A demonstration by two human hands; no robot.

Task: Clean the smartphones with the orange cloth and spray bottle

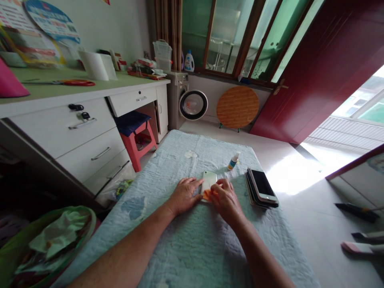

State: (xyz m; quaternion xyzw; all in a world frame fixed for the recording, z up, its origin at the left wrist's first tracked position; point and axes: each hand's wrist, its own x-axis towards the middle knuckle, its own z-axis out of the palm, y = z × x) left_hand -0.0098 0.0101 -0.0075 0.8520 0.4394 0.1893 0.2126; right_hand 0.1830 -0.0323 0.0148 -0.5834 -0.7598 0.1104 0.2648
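A pale white smartphone lies back up on the quilted cover, its camera corner pointing away from me. My left hand rests at its left side, thumb and fingers against the edge, holding it in place. Bunched in the fingers of my right hand is a small orange cloth, pressed onto the lower part of the phone's back. Beyond my right hand stands a small spray bottle with a blue and yellow label. To the right is a stack of several phones, the top one white-framed with a dark screen.
The light blue quilted cover spreads beneath my arms. A desk with white drawers and a red stool stand left. At lower left is a waste bin. Farther back are a washing machine and a round wooden tabletop.
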